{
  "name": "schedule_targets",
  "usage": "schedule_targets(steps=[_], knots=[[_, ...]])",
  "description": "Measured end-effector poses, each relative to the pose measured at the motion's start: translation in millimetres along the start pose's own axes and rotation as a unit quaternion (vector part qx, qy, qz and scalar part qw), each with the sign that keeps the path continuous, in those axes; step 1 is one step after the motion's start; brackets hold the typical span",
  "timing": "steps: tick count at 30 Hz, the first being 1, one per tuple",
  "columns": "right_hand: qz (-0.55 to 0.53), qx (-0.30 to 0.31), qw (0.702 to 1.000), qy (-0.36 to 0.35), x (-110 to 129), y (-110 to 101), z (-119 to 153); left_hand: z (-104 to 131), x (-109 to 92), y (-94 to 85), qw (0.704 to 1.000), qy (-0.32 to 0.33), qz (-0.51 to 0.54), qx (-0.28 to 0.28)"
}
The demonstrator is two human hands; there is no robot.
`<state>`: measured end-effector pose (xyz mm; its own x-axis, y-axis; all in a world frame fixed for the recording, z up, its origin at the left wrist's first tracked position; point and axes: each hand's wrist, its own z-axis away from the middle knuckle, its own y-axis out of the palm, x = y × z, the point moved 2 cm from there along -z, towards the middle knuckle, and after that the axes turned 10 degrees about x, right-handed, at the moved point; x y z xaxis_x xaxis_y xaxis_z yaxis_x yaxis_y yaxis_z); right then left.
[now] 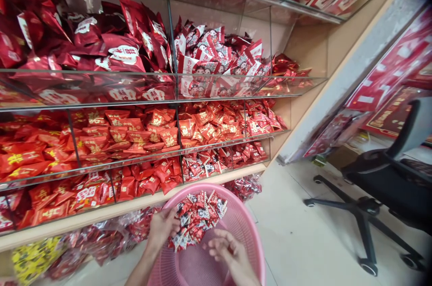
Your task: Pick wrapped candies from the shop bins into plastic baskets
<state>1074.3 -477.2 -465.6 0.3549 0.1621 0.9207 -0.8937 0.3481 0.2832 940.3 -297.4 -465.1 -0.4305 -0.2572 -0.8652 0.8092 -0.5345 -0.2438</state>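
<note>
A round pink plastic basket (254, 232) stands in front of the shelves. At its far side lies a heap of small red, black and white wrapped packets (199, 218); part of the basket's inner bottom shows in front of them. My left hand (164, 228) is over the basket's left rim, fingers half curled and apart, beside the left edge of the heap. I see nothing clearly gripped in it. On the near right side, my right hand (229, 252) hangs inside the basket's outline with loosely bent, parted fingers. No packet shows in that hand.
Glass-divided shelves (222, 88) full of red packets rise ahead. Clear bags of packets (104, 243) and a yellow patterned bag (35, 256) lie under the lowest shelf. A black wheeled office chair (364, 205) stands on the tiled floor at right.
</note>
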Motion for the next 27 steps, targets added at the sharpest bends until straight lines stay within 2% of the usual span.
schedule_targets(steps=[3,5,8,11,13,16,19,21,24,27], knots=[[0.033,-0.002,0.998,-0.051,18.8,0.5,-19.4,8.3,-1.6,-9.4,0.992,0.053,-0.117,-0.013],[0.074,-0.003,0.992,-0.104,37.4,-1.5,-43.6,12.5,-3.5,-18.5,0.970,0.120,-0.199,-0.072],[0.168,-0.053,0.967,-0.183,71.2,-9.4,-91.3,15.9,-0.3,-31.4,0.922,0.202,-0.291,-0.158],[0.239,-0.131,0.936,-0.224,104.8,-16.7,-136.1,18.2,16.1,-39.6,0.879,0.202,-0.379,-0.208],[0.351,-0.176,0.881,-0.263,123.3,-15.9,-156.4,20.6,33.9,-41.5,0.883,0.175,-0.389,-0.197],[0.539,-0.185,0.767,-0.293,137.0,-7.4,-175.5,26.6,60.6,-40.0,0.900,0.164,-0.369,-0.164],[0.672,-0.178,0.670,-0.261,136.1,-2.4,-189.4,31.9,77.6,-37.6,0.913,0.158,-0.344,-0.150],[0.722,-0.179,0.624,-0.239,132.8,-4.2,-196.8,33.5,81.8,-36.7,0.920,0.152,-0.332,-0.140],[0.749,-0.177,0.592,-0.238,129.1,-13.0,-204.1,33.8,80.2,-36.9,0.929,0.147,-0.317,-0.126],[0.732,-0.184,0.599,-0.266,129.5,-24.9,-205.4,34.9,73.9,-37.9,0.931,0.156,-0.302,-0.131]])
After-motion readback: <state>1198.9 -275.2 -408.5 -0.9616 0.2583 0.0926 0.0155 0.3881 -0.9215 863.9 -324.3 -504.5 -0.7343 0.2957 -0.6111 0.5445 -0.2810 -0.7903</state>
